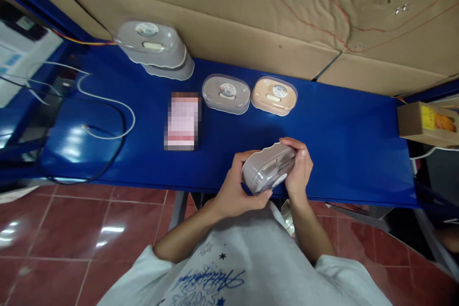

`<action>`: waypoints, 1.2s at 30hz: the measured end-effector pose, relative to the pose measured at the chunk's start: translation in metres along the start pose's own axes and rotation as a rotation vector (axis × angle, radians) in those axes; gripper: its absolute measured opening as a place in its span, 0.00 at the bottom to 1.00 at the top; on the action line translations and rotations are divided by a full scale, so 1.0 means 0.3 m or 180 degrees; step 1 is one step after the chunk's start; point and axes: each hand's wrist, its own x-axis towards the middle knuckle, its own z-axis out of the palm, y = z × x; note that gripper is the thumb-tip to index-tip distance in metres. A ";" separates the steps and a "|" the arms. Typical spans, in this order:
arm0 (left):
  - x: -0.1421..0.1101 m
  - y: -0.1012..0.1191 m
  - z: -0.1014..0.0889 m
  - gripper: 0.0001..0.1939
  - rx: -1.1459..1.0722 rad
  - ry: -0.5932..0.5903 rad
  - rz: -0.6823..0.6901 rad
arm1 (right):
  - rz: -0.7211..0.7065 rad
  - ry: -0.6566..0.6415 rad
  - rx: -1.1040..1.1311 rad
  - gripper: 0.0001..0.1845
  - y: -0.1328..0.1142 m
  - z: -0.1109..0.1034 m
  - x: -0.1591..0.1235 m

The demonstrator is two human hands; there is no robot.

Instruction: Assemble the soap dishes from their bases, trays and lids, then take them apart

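Two-handed grip: our left hand (231,193) and right hand (301,172) clamp the grey box (268,168), tilted, lower centre of frame. Step, we judge: handling; any turn calls for both sides supported.

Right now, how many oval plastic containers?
5: two stacked back left; gray one, peach one right of them; held one in left hand and right hand. Stack may hide more.

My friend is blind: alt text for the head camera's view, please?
Left hand and right hand hold a grey oval clear-lidded plastic box; beyond it, a matching box, a peach one and a grey stack rest on a blue table.
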 end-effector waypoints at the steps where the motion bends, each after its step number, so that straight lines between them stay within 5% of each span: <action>1: 0.001 -0.004 0.000 0.37 -0.0034 0.0005 0.0013 | -0.0029 -0.0017 -0.0013 0.25 -0.002 -0.002 0.005; 12: 0.001 -0.024 0.017 0.32 -0.0629 0.0484 -0.0345 | -0.0384 -0.0226 -0.0408 0.26 -0.013 -0.009 0.021; 15: 0.031 -0.041 -0.010 0.28 -0.1099 0.0725 -0.0796 | -0.0793 -0.1138 -0.0403 0.28 -0.034 -0.056 0.041; 18: 0.052 -0.051 -0.039 0.26 -0.1541 0.0676 -0.1438 | -0.1063 -0.2307 -0.0835 0.45 -0.047 -0.120 0.060; 20: 0.053 -0.053 -0.043 0.27 -0.1645 0.0532 -0.1671 | -0.0987 -0.2651 -0.1075 0.49 -0.039 -0.161 0.066; 24: 0.039 -0.051 -0.026 0.26 -0.1978 0.0148 -0.1804 | -0.0867 -0.2511 -0.1302 0.48 0.018 -0.253 0.081; 28: 0.033 -0.039 -0.027 0.28 -0.2154 0.0030 -0.1746 | -0.1012 -0.1856 -0.1687 0.46 0.100 -0.365 0.142; 31: 0.035 -0.028 -0.048 0.28 -0.1943 0.0014 -0.1669 | -0.1100 -0.1463 -0.1999 0.43 0.167 -0.438 0.221; 36: 0.030 -0.027 -0.066 0.23 -0.1619 -0.0089 -0.1602 | -0.1139 -0.1412 -0.2177 0.43 0.261 -0.486 0.418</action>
